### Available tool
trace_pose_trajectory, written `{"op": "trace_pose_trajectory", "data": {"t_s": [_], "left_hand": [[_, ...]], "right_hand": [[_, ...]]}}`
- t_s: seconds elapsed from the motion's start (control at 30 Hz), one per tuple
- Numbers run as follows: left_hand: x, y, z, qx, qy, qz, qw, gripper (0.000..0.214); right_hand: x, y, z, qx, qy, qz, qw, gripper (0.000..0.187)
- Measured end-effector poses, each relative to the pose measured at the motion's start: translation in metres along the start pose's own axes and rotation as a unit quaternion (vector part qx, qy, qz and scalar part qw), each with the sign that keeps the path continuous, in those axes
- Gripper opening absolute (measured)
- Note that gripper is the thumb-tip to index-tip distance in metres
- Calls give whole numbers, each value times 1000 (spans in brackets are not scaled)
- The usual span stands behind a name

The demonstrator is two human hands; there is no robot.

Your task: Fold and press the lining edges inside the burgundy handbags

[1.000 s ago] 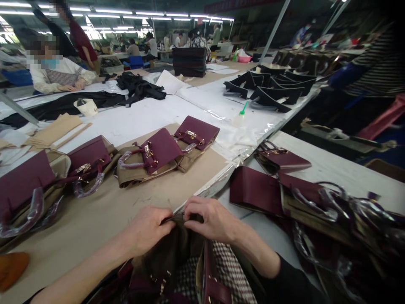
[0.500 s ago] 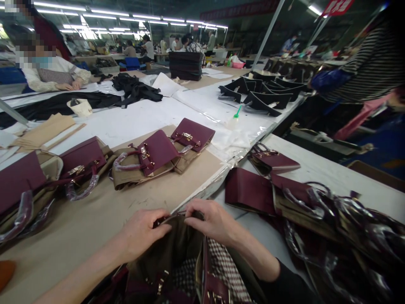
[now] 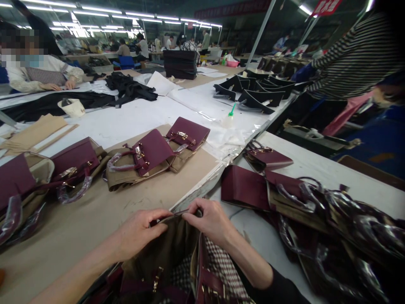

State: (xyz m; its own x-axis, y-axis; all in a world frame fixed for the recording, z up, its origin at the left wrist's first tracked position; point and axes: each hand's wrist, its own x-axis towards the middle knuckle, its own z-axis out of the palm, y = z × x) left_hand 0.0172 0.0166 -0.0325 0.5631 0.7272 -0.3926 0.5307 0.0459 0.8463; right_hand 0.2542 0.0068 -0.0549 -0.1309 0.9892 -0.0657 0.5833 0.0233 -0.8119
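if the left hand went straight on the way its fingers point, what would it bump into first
Most likely the right hand: the left hand's fingers point across toward it, over the brown fabric. Depth there is hard to judge.

Bag [image 3: 177, 242]: lay below both hands [image 3: 205, 221], nearest the camera.
Row of handbags [image 3: 155, 150]: lay ahead and to the left, on a sheet [image 3: 104, 211] upon the table [image 3: 133, 114].
Heap of handbags [image 3: 294, 196]: rested at right, on the adjoining table [image 3: 332, 171].
Bottle [image 3: 228, 120]: sat beyond the row, before the panels [image 3: 262, 100].
Cloth pile [image 3: 129, 87]: lay farther back at left, beyond the small container [image 3: 72, 108].
Stack [image 3: 180, 64]: stood beyond the cloth pile, to its right.
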Motion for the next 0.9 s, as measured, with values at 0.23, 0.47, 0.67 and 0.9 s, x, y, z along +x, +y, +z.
{"op": "trace_pose_trajectory", "data": {"t_s": [0.23, 0.47, 0.67, 0.9], "left_hand": [[7, 9, -2, 69, 13, 5, 997, 19], [38, 18, 4, 95, 19, 37, 995, 31], [50, 23, 0, 226, 13, 49, 973, 35], [52, 34, 10, 257, 9, 62, 964, 25]], "right_hand": [[3, 9, 5, 65, 5, -19, 998, 26], [8, 15, 7, 122, -25, -17, 992, 33], [-5, 0, -30, 128, -60, 15, 990, 31], [-105, -16, -13, -23, -4, -130, 991, 94]]}}
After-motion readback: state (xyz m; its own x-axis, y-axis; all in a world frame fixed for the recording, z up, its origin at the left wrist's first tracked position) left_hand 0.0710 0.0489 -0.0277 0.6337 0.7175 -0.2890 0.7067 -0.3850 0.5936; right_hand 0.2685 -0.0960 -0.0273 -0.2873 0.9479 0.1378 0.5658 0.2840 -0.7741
